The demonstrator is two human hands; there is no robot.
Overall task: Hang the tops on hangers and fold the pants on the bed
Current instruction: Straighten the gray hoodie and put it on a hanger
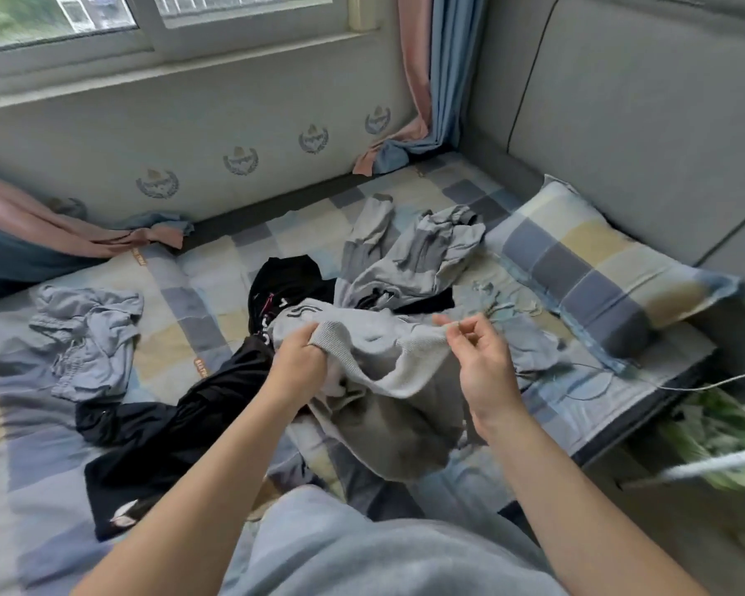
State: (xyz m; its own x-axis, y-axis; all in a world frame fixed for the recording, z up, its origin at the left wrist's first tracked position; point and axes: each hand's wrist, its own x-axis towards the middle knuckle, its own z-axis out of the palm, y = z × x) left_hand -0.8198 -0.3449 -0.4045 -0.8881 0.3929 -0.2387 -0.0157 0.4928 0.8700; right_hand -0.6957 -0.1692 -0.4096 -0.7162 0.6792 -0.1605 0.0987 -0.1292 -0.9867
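Observation:
A grey knit garment (379,372) with a ribbed hem lies bunched in the middle of the checked bed (216,277). My left hand (295,365) grips its ribbed edge, fingers tucked under the fabric. My right hand (476,359) pinches the same edge further right, between thumb and forefinger. Black clothes (181,419) sprawl to the left and behind, partly under the grey garment. Another grey garment (413,251) lies crumpled beyond, and a pale blue-grey one (89,342) sits at the left.
A checked pillow (594,268) leans at the right by the padded grey headboard (646,122). The wall and window run along the far side, with pink and blue curtains (418,92) draping onto the bed. White hangers (715,466) and green stuff sit off the bed's right edge.

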